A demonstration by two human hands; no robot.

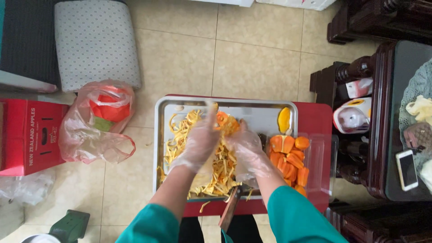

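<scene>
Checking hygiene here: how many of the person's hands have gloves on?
2. The left hand and right hand, each in a clear thin plastic glove, meet over the rectangular metal tray, at an orange fruit piece.

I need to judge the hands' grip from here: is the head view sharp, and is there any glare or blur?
Head view: both hands, left and right, are smeared by motion blur, so the fruit piece between them is unclear; the tray shows soft glare on its bare metal; the floor and phone look sharp under even daylight, with no hard shadows.
</scene>
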